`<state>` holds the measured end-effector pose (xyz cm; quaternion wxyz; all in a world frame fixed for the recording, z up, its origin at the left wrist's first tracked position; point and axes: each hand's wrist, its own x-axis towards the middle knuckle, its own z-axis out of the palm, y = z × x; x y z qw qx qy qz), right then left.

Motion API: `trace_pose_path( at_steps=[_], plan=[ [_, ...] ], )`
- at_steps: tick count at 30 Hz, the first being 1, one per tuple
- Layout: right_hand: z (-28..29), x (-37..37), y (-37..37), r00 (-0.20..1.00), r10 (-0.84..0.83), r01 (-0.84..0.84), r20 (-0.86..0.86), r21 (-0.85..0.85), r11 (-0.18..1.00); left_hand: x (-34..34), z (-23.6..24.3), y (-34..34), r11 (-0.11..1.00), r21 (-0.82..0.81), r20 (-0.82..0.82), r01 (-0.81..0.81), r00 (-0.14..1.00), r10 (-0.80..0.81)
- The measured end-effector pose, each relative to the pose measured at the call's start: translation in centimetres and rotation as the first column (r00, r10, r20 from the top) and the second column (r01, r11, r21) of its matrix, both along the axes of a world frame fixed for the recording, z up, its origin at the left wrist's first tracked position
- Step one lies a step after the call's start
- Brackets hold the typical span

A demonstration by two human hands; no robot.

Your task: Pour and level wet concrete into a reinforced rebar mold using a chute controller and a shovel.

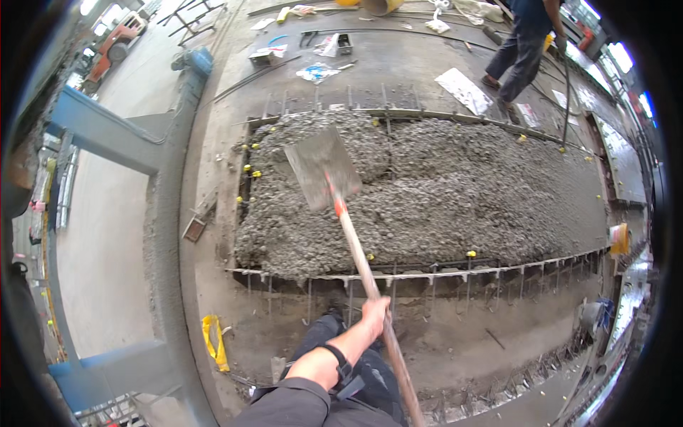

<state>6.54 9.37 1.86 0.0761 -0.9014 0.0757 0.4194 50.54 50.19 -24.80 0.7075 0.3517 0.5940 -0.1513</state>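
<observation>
My left hand (375, 317) is wrapped round the wooden handle of a shovel (359, 256). Its flat, square, grey blade (313, 160) is over the left part of a bed of wet, lumpy concrete (455, 192), slightly blurred; whether it touches the surface I cannot tell. An orange-red patch marks the neck where handle meets blade. The handle runs down past my legs and out of the lower edge. My right hand does not show. A shallow rectangular form (420, 275) frames the concrete, with bars sticking out of its near and far sides and small yellow pieces along the edges.
Another person (523, 50) stands beyond the form at the far right, near a white sheet (464, 91). Blue-grey steel beams (107, 132) border my left. A yellow strap (215, 343) lies near my feet. A yellow bucket (620, 239) is at the right end.
</observation>
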Motion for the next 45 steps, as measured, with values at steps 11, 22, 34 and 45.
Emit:
trace_pose_path(
  at_steps=[11, 22, 34, 45],
  plan=[
    [5.3, 7.6, 9.4, 0.840, -0.116, 0.052, -0.531, -0.135, 0.990, 3.4, -7.5, -1.2, 0.974, -0.017, -0.283, 0.225, 0.934, -0.220],
    [-4.6, 7.9, 17.7, 0.910, -0.374, 0.360, -0.181, -0.107, 0.927, 2.9, -8.7, 6.2, 0.969, 0.066, -0.113, 0.238, 0.967, -0.230],
    [-11.0, 11.6, 11.7, 0.995, 0.082, -0.084, -0.053, -0.026, 0.996, 7.5, -1.1, 13.4, 0.949, 0.309, -0.095, 0.069, 0.995, -0.041],
    [-10.2, 34.7, 27.0, 0.991, 0.038, -0.014, -0.131, 0.184, 0.983, 11.9, 0.5, 28.3, 0.945, 0.248, 0.170, -0.211, 0.970, 0.172]
  ],
)
